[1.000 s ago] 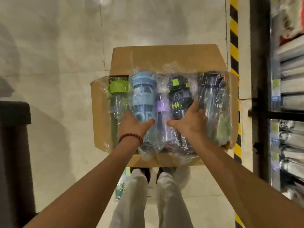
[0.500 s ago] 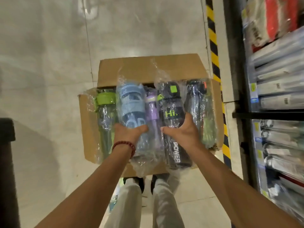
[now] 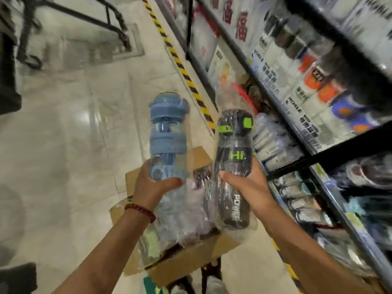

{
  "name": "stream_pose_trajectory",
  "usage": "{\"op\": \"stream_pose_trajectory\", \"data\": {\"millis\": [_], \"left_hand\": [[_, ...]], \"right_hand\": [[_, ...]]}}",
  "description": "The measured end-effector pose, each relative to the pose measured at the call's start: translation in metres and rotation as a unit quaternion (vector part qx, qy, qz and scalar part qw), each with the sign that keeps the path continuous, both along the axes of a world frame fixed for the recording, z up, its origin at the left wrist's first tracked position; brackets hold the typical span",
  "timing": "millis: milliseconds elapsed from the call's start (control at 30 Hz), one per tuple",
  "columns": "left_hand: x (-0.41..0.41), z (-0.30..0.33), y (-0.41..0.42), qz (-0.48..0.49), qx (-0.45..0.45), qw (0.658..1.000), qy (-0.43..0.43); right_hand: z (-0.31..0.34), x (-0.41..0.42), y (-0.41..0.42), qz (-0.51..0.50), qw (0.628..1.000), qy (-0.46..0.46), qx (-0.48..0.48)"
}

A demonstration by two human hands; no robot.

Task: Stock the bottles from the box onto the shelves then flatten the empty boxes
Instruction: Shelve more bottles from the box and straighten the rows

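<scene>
- A person's left hand (image 3: pixel 156 185) wraps its fingers and thumb around the lower body of a translucent blue plastic bottle with a chunky blue lid (image 3: pixel 167 136), sleeved in clear film, holding it lid-up above the far end of the open brown cardboard box (image 3: pixel 191 259).
- The right hand (image 3: pixel 246 183) grips the middle of a smoky dark plastic bottle with lime-green accents and "Hi." lettering (image 3: pixel 233 166), also film-wrapped, raised beside the box's right edge.
- Both bottles sit clear of the box and tilt toward the dark metal shelves (image 3: pixel 331 151) on the right, a hold that appears meant for carrying two at once to the racks.
- More wrapped bottles (image 3: pixel 186 219) remain packed in the box, so stocking looks far from finished and flattening has not begun.
- The shelves already carry rows of packaged bottles; a yellow-and-black hazard stripe (image 3: pixel 180 62) runs along the pale tiled floor at their base.
</scene>
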State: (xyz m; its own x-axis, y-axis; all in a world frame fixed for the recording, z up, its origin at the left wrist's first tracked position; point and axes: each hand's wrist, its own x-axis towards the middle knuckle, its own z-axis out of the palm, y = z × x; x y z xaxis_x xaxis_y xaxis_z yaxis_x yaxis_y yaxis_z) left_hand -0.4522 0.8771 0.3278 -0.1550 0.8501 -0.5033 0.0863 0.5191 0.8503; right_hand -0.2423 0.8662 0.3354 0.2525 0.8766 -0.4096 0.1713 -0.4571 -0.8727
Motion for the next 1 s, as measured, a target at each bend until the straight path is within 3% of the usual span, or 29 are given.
{"op": "stream_pose_trajectory", "data": {"millis": [267, 567, 800, 1000], "left_hand": [[0.089, 0.171, 0.044, -0.119, 0.182, 0.973, -0.080], [0.231, 0.305, -0.008, -0.280, 0.292, 0.901, -0.154], [0.354, 0.342, -0.081, -0.399, 0.278, 0.849, -0.209], [0.437, 0.357, -0.145, -0.458, 0.238, 0.816, -0.262]], "right_hand": [[0.183, 0.091, -0.018, -0.116, 0.981, -0.025, 0.154], [0.310, 0.207, -0.145, -0.214, 0.935, -0.116, 0.256], [0.359, 0.292, -0.274, -0.289, 0.904, -0.144, 0.281], [0.373, 0.346, -0.332, -0.336, 0.889, -0.140, 0.278]]}}
